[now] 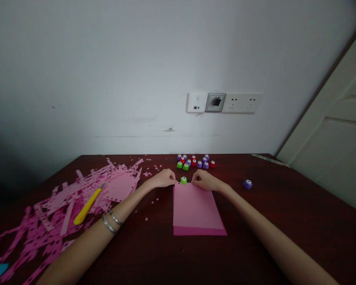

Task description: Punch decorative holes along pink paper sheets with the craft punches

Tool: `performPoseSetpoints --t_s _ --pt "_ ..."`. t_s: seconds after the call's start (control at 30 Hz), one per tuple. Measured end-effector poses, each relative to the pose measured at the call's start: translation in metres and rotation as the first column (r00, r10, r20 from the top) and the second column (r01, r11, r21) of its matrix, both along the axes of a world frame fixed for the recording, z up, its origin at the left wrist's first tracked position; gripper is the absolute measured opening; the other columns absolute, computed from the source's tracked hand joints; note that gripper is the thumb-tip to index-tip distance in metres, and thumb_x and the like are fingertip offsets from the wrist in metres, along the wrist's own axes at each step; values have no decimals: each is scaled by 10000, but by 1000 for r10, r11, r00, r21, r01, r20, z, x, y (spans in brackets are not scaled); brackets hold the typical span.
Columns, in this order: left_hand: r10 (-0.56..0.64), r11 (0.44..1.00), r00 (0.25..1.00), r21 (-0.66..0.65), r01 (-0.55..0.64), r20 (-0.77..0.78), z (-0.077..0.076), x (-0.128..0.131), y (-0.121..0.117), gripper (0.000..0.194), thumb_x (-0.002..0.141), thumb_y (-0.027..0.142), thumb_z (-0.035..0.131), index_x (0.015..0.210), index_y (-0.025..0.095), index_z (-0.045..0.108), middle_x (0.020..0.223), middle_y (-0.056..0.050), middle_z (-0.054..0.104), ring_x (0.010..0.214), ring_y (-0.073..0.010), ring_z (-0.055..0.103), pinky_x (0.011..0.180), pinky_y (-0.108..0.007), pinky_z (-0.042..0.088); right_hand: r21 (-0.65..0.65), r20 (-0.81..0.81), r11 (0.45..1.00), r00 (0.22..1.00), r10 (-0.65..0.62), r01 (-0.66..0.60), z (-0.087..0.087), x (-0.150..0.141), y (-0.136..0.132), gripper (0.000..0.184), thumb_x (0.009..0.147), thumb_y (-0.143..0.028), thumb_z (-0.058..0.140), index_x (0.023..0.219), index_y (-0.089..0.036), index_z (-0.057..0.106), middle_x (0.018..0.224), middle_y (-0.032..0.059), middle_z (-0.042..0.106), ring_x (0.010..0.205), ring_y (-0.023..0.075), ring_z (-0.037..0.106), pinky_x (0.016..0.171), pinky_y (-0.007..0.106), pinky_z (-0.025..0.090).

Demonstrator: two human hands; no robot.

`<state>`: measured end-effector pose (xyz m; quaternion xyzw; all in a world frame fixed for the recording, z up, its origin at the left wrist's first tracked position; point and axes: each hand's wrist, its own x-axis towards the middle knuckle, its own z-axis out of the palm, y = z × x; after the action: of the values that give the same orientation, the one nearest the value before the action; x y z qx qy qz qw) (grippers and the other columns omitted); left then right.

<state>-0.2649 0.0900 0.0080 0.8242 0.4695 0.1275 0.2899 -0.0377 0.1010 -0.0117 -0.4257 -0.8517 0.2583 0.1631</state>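
Observation:
In the head view, a light pink sheet of paper lies over a darker pink sheet, whose strip shows along the near edge. A green craft punch with a white top sits at the far edge of the paper, between my hands. My left hand is closed, its fingertips pinching the far left corner of the light sheet. Near the far right corner, my right hand has its fingers closed on the same sheet. A small dark mark or hole shows near the left fingertips.
Several purple, red and green punches stand by the wall; one purple punch lies off right. Punched pink paper scraps heap on the left, with a yellow utility knife on top. Wall sockets are behind the table.

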Motion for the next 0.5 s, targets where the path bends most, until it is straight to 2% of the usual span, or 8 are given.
performPoseSetpoints --t_s 0.5 --pt "3 999 1000 46 -3 -4 -6 1 2 237 725 300 499 603 123 598 554 14 517 530 -93 420 501 -215 284 48 -23 999 1000 -16 18 -1 2 2 159 683 -125 469 620 -123 615 654 40 636 580 120 528 524 205 371"
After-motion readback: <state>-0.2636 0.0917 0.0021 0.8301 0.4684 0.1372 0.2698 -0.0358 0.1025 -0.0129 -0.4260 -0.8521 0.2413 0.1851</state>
